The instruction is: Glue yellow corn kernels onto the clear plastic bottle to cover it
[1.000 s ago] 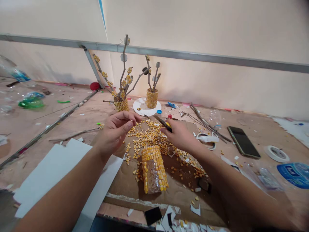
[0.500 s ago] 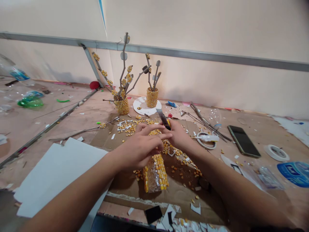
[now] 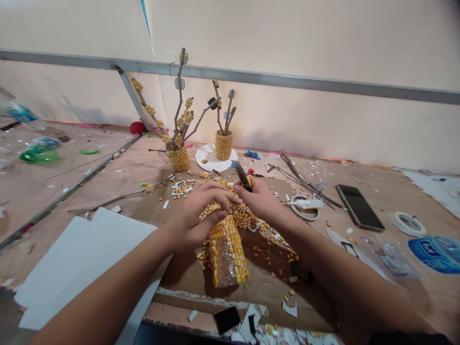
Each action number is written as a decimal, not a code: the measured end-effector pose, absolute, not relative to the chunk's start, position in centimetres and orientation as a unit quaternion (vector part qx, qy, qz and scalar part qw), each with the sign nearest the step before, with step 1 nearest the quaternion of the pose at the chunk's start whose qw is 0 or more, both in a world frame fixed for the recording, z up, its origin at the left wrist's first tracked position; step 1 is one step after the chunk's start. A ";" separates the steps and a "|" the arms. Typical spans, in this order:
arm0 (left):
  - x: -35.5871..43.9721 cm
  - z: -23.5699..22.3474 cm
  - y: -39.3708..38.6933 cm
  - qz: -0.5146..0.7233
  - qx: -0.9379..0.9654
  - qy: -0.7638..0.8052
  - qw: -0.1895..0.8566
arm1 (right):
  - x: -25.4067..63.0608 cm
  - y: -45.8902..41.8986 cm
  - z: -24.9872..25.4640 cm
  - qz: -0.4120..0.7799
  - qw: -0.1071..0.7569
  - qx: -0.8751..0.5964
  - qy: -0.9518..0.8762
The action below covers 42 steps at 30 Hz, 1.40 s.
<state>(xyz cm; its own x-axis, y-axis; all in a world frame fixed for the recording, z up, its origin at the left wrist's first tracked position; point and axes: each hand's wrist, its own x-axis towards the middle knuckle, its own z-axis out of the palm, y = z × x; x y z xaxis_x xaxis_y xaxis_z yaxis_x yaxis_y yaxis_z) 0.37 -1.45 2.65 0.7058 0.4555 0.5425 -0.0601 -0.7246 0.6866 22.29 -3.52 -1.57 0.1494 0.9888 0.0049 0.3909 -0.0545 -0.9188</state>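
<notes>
A corn-covered cylinder point(image 3: 235, 254) lies on the cardboard, with a bare, clear shiny strip along its upper side. Over its far end hovers or rests my left hand point(image 3: 199, 211); the fingers are bent but apart from the thumb, and whether they touch the kernels is unclear. My right hand point(image 3: 264, 196) is closed around a utility knife point(image 3: 243, 176), its dark blade pointing up and away to the left. The left fingertips come close to the right hand. Loose corn kernels point(image 3: 268, 232) lie beyond and to the right of the cylinder.
Behind stand two corn-covered pots with twigs point(image 3: 178, 159) point(image 3: 224, 145), one on a white disc point(image 3: 205, 162). White sheets point(image 3: 82, 268) lie left. To the right are a glue tube point(image 3: 305, 204), a phone point(image 3: 360, 207), a tape roll point(image 3: 408, 224) and sticks point(image 3: 305, 179).
My left hand has drawn back left from the right hand, its thumb now beside the cylinder's upper part. My right hand keeps the knife in nearly the same place. The view has shifted slightly.
</notes>
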 end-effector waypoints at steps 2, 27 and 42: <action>0.3 2.1 -1.0 0.392 0.766 0.155 0.485 | 22.3 -3.6 -1.4 0.359 0.419 -0.633 -0.543; 0.6 0.4 -0.5 0.329 0.432 0.195 0.816 | 20.2 -6.0 0.2 0.363 0.541 -0.535 -0.538; -0.1 -0.5 1.3 0.361 0.451 0.260 0.774 | 20.8 -5.8 0.4 0.393 0.477 -0.547 -0.565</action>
<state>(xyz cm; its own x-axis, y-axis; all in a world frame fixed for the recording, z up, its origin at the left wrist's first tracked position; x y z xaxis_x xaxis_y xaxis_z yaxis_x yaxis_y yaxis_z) -0.06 1.28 -0.51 0.6042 0.7932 -0.0759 -0.3253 0.3325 0.8852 20.78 -5.78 0.36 0.0526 0.9925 0.1100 0.2434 0.0941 -0.9653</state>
